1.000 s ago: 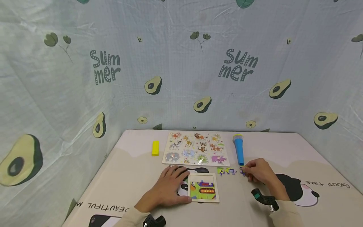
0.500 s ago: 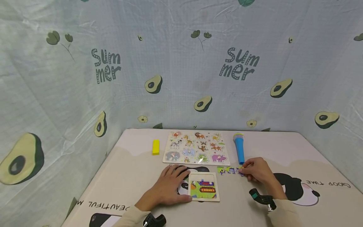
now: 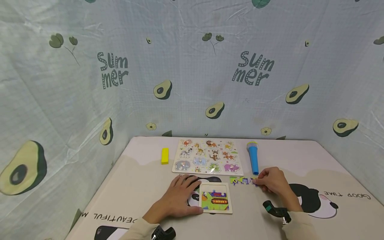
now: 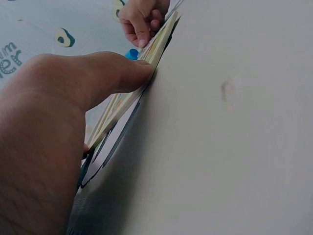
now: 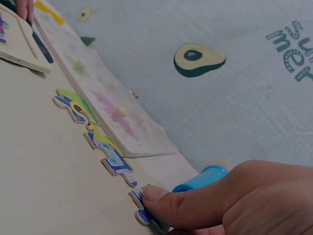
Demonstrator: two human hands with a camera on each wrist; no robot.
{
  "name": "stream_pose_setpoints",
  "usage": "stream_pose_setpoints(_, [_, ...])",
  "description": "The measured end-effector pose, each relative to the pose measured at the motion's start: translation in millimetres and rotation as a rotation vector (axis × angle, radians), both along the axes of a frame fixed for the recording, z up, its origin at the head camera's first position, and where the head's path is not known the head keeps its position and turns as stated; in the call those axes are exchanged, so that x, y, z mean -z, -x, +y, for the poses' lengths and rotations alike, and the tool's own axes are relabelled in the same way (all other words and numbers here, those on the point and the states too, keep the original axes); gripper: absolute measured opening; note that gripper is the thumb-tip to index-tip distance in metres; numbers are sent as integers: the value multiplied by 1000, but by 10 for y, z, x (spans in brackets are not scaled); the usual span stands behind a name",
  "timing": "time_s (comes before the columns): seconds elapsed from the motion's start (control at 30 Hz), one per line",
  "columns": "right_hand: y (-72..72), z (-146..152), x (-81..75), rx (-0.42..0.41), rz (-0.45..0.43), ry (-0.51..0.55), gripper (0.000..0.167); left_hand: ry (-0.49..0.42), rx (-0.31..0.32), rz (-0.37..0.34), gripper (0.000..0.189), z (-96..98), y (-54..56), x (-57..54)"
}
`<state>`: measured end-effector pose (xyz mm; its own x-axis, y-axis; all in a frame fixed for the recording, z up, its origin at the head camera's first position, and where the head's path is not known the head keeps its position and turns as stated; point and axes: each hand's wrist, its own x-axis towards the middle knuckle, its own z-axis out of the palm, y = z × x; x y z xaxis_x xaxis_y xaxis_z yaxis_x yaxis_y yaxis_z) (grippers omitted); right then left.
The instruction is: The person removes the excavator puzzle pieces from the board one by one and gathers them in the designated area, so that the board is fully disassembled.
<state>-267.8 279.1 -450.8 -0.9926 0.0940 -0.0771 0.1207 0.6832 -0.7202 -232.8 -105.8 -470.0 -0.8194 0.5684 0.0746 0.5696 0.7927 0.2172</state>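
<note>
My left hand (image 3: pixel 177 200) rests spread at the left side of a small wooden jigsaw frame (image 3: pixel 230 200), thumb along its near corner. Part of a colourful vehicle picture is filled in there, with bare board along the top. In the left wrist view the thumb (image 4: pixel 122 73) lies on the frame's edge. Between thumb and fingers, my right hand (image 3: pixel 274 181) pinches a jigsaw piece (image 5: pixel 141 215) close over the table, its far part hidden by the thumb. Beside it two more jigsaw pieces (image 5: pixel 110 155) lie in a row, knobs toward me.
Behind the frame lies an animal peg puzzle board (image 3: pixel 207 156). A blue toy microphone (image 3: pixel 253 160) lies right of that board, just beyond my right hand. A yellow block (image 3: pixel 164 156) stands to the board's left. A printed curtain (image 3: pixel 192 66) closes off the table's far edge.
My right hand has shifted slightly left with the jigsaw piece, narrowing the gap to the row. The left hand and the frame have stayed put.
</note>
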Motion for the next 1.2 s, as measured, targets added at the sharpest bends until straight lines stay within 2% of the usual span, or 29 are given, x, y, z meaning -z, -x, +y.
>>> stream_pose_setpoints(0.5, [3,-15,-9,-16,33,0,25,4,5,14,93,-2,7,9])
stream_pose_setpoints(0.67, [1,-30,-72,-35,62,-7,25,9,4,13,93,-2,12,12])
stream_pose_setpoints(0.9, [4,-179,-224,-128,155,-2,23,9,0,8,93,-1,13,4])
stream_pose_setpoints(1.2, [-8,-559,-365,-222,240,-26,23,-3,-3,-6,94,-4,5,1])
